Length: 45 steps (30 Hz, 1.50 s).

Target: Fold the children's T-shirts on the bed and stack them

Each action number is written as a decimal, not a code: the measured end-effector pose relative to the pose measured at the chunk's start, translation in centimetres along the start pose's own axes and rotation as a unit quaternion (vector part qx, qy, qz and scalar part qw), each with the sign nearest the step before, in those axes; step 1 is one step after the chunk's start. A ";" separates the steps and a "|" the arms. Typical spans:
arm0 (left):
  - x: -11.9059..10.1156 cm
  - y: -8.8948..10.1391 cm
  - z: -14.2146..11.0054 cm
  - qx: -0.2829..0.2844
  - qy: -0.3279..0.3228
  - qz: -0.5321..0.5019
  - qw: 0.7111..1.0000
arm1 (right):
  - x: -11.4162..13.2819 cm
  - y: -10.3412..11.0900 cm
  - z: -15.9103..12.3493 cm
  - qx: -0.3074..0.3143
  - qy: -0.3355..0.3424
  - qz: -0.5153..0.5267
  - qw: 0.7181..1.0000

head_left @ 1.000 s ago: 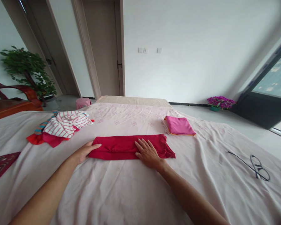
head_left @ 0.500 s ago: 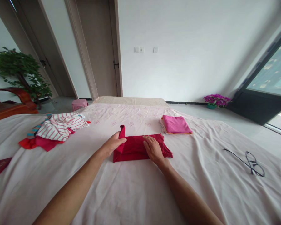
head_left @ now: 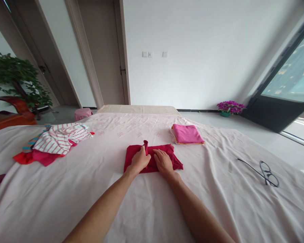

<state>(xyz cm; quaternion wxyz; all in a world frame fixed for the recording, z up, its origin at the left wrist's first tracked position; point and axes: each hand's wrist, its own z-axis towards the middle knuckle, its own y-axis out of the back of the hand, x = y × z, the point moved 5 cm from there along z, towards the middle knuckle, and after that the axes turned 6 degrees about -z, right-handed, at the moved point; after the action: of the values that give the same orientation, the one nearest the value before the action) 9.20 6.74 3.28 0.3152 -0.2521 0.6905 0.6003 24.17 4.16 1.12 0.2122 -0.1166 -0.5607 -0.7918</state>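
A dark red garment (head_left: 133, 153), partly folded into a flat band, lies in front of me on the pale sheet. My left hand (head_left: 141, 159) pinches a folded-over edge of it, which stands up near the band's middle. Flat on the cloth just to the right rests my right hand (head_left: 164, 161), fingers stretched out and holding nothing. The garment's right end spreads into a loose corner beyond that hand. What kind of garment it is, I cannot tell.
A neat stack of folded cloth with a pink piece (head_left: 187, 134) on top sits beyond, to the right. At the left lies a loose heap with a striped garment (head_left: 62, 136). Eyeglasses (head_left: 267, 173) rest at the right on the wrinkled sheet (head_left: 147, 206).
My left hand has carried the folded edge from the garment's left end rightward, toward its middle. The right hand stays pressed on the cloth. The view has turned slightly right.
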 end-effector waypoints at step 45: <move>9.2 8.4 -4.0 0.008 0.081 -0.519 0.851 | 5.7 -0.6 -2.5 0.134 0.145 -0.108 0.974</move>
<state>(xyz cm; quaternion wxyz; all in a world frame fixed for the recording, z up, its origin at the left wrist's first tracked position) -3.66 4.40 2.43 0.5254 -0.6192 0.4871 0.3213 19.00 0.80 2.18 0.2179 0.0905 -0.6345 -0.7360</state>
